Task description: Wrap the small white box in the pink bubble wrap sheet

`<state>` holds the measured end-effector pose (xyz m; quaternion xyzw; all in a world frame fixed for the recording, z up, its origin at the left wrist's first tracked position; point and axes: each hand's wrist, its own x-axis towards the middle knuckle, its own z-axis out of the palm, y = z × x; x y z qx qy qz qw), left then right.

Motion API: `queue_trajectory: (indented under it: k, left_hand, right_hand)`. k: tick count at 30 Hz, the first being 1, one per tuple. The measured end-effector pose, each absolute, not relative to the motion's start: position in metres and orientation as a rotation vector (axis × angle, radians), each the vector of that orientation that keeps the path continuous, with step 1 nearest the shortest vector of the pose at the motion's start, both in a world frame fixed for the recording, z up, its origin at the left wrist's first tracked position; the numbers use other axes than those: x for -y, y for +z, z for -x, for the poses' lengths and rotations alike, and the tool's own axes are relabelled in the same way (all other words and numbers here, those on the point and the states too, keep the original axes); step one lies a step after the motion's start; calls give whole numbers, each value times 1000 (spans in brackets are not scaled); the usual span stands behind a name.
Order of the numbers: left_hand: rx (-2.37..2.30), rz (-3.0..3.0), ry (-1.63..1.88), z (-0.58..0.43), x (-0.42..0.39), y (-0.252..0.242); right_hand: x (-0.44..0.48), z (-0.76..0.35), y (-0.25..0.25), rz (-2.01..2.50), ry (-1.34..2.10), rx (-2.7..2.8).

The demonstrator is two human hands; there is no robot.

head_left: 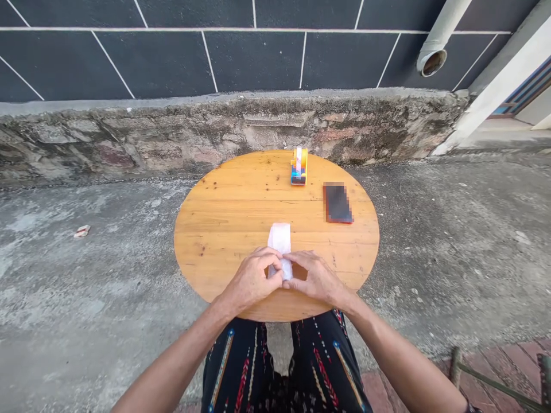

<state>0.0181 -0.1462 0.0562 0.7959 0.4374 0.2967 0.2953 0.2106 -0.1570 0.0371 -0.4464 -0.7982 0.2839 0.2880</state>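
Observation:
A white folded strip [280,238], thin like tissue or soft plastic, lies lengthwise on the round wooden table [224,212] in front of me. Its near end is between my two hands. My left hand [257,272] curls at the strip's left edge, with thumb and forefinger closed on it. From the right side, my right hand [316,278] arches over the same end, its fingertips and thumb gripping the edge. The fingertips of both hands nearly meet, and they partly hide the strip's near end.
A tape dispenser [299,166] in yellow and blue stands at the table's far edge. To the right lies a dark, blurred flat device [338,203] with a red edge. Beyond are a stone wall base [172,140] and a drainpipe [434,54].

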Motion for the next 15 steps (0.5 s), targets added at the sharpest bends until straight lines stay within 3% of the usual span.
queue_trajectory:
  k: [7,15]
  left_hand:
    - [-1097,-1920,620,-14,127,57]
    - [-1097,-1823,595,-12,123,55]
  right_hand:
    - [147,-214,37,1223,1125,1989]
    - [143,-212,38,1228,1176,1958]
